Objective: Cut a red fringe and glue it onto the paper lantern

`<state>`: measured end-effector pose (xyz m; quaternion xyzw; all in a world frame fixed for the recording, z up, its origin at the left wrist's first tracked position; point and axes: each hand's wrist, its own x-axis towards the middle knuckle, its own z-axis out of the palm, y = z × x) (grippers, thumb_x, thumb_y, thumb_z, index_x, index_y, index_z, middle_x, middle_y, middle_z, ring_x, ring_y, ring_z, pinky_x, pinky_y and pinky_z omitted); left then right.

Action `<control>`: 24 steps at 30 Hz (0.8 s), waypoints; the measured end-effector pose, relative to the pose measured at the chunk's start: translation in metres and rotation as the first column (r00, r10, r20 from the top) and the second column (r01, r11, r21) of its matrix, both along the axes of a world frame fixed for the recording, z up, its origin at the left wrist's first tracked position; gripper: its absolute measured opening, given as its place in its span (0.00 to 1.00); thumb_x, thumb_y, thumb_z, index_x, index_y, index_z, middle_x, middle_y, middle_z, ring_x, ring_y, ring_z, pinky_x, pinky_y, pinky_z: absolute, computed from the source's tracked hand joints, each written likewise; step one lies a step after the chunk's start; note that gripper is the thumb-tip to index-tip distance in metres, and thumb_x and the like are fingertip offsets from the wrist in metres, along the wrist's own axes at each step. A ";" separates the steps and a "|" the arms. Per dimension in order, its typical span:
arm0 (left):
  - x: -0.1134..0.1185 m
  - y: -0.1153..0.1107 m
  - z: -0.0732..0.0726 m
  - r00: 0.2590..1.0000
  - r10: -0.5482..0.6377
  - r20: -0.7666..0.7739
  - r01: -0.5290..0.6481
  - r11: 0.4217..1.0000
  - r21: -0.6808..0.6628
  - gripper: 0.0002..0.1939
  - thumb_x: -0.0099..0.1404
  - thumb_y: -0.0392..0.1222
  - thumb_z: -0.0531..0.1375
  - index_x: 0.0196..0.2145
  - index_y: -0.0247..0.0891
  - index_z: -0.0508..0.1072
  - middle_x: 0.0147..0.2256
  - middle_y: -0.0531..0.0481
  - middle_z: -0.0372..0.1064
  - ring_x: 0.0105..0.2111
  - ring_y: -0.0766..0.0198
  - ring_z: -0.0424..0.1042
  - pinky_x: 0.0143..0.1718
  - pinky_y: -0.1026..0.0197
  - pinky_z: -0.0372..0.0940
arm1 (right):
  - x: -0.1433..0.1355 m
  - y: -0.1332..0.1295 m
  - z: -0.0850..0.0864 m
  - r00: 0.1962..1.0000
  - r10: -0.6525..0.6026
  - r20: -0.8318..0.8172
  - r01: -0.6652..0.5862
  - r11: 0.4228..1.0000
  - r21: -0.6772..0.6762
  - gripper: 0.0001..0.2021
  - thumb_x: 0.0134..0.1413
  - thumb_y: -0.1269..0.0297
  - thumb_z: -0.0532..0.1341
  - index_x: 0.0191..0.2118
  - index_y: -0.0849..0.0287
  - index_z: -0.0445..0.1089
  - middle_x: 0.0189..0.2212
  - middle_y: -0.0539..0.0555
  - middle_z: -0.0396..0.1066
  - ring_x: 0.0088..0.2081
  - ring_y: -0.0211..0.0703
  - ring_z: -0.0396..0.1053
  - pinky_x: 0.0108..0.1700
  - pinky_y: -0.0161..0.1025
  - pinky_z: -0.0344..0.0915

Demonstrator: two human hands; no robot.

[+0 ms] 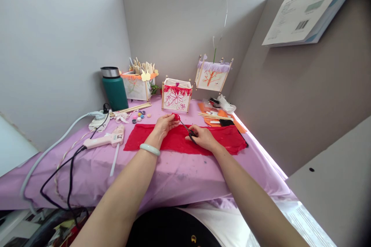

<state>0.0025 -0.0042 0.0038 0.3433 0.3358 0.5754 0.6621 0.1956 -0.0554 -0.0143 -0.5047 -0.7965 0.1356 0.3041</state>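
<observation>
My left hand [165, 124] pinches a small bunch of red material [176, 117], perhaps cut tissue or cloth. In my right hand [203, 137] is a pair of scissors [191, 132] with black handles, its blades pointing up and left to the red bunch. Whether the blades touch it I cannot tell. Both hands are over a long red sheet [145, 133] laid flat across the table. Just beyond them stands a small white lantern [176, 100] on a stick frame, with red fringe and a drawn flower.
On the left are a green bottle [114, 90], a pink glue gun [108, 139] with black cable and a power strip [99, 122]. Behind sits a box of sticks [136, 87]. A purple-fringed lantern [213, 77] hangs at right, above orange sheets [239, 123] and thin sticks [216, 116].
</observation>
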 end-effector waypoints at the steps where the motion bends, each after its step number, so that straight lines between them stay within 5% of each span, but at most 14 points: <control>1: 0.000 0.000 0.000 1.000 -0.003 0.000 0.003 1.000 0.002 0.02 0.57 0.30 0.59 0.28 0.32 0.68 0.22 0.48 0.71 0.23 0.63 0.73 0.30 0.61 0.69 | 0.000 0.000 0.000 1.000 0.000 0.000 0.000 1.000 0.000 0.18 0.46 0.48 0.62 0.37 0.56 0.68 0.22 0.47 0.66 0.24 0.36 0.62 0.27 0.32 0.53; 24: 0.000 0.001 -0.003 1.000 0.001 -0.009 -0.001 1.000 0.002 0.02 0.57 0.30 0.60 0.28 0.32 0.68 0.22 0.48 0.71 0.22 0.63 0.73 0.29 0.61 0.69 | 0.000 0.002 -0.001 1.000 -0.001 0.008 0.001 1.000 -0.004 0.17 0.46 0.50 0.63 0.37 0.57 0.68 0.22 0.47 0.66 0.24 0.36 0.62 0.27 0.31 0.52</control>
